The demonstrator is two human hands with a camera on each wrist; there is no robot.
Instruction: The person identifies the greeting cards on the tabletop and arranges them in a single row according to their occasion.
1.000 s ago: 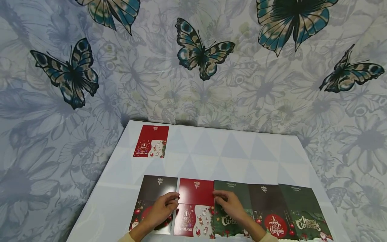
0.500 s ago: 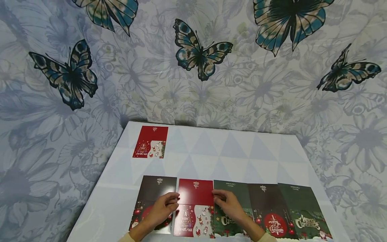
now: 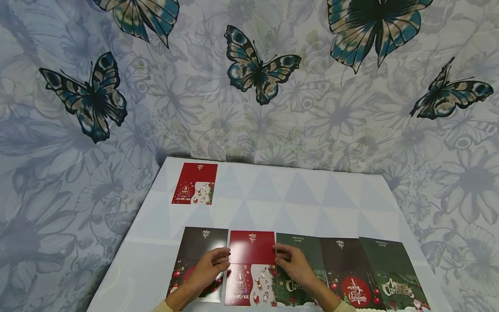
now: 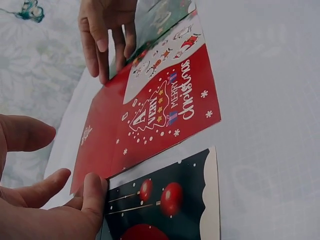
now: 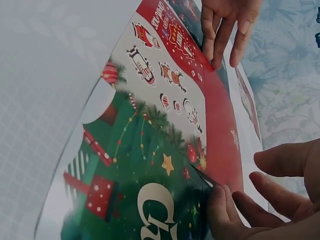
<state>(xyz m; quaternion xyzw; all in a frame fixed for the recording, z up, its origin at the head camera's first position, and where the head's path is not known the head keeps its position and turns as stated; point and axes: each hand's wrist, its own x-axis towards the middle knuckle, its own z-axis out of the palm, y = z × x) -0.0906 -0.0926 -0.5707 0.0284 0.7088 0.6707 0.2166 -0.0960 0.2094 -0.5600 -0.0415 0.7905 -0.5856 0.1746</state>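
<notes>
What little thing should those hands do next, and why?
Perhaps the left hand should nudge the dark Christmas card beneath it toward the red Christmas card beside it. A narrow strip of the table shows between those two, while the red one and the green Christmas card lie almost edge to edge.

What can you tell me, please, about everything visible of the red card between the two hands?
The red card lies on the white table between a dark card and a green card. It looks glossy, with a line across its middle. The far half is red with small white lettering; the near half reads "A VERY MERRY Christmas" beside a wavy-edged white panel of Christmas figures. The left hand touches its left edge and the right hand its right edge.
</notes>
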